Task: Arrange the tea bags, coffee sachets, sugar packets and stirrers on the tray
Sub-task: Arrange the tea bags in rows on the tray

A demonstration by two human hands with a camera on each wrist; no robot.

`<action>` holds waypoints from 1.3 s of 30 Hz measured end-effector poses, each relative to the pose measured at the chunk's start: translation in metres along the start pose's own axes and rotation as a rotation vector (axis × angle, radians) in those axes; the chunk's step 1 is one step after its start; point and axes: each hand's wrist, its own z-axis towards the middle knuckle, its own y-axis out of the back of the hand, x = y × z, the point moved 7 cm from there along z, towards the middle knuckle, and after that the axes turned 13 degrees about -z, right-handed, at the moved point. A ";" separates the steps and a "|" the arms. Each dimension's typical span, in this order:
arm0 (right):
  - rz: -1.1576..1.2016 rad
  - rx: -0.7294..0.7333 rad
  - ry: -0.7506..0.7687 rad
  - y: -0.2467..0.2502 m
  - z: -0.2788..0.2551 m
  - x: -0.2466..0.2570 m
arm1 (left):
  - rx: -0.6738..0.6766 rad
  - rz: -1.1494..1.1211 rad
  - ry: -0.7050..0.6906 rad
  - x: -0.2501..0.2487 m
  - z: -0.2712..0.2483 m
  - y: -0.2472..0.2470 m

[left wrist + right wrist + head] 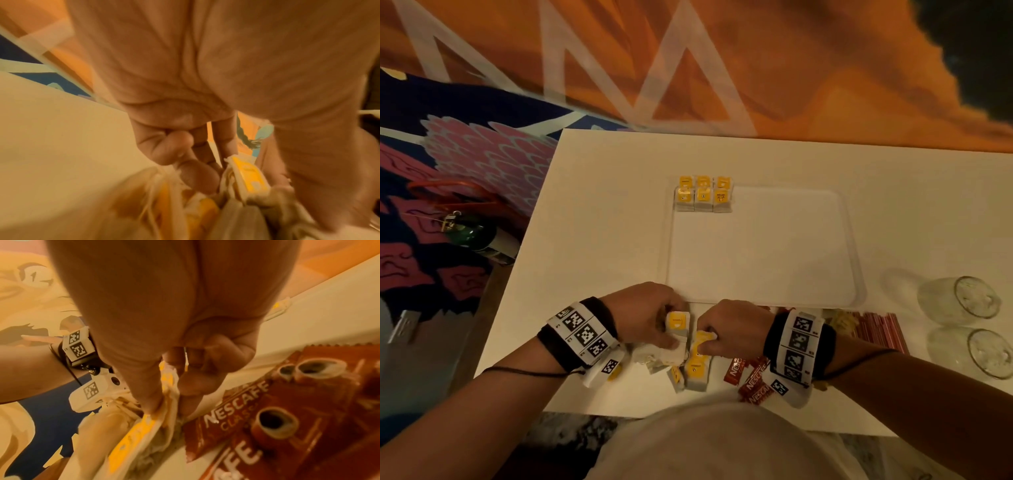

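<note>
A clear tray (856, 274) lies on the white table, with yellow-tagged tea bags (703, 195) stacked in rows at its far left corner. Just below the tray's near edge, my left hand (650, 317) grips a small stack of tea bags (678, 325) between thumb and fingers; the same tea bags (249, 177) show in the left wrist view. My right hand (729, 330) pinches a tea bag (702, 339) from the loose pile (697, 371); that tea bag (168, 395) appears between its thumb and fingers. Red coffee sachets (751, 377) lie under my right wrist.
Red stirrers or packets (880, 329) lie in a row right of my right wrist. Two glass cups (969, 301) lie on their sides at the table's right. A green bottle (472, 233) and orange cord sit on the patterned carpet to the left.
</note>
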 end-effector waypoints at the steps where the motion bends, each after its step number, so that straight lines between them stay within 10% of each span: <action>1: 0.006 -0.005 0.009 0.000 -0.001 0.001 | -0.015 0.010 -0.008 0.000 0.000 0.001; 19: 0.137 -0.187 0.090 0.069 -0.031 -0.009 | -0.130 -0.316 -0.047 -0.001 0.002 0.021; 39: 0.428 -0.302 -0.020 0.107 -0.004 -0.045 | -0.104 -1.509 0.066 -0.011 0.035 0.027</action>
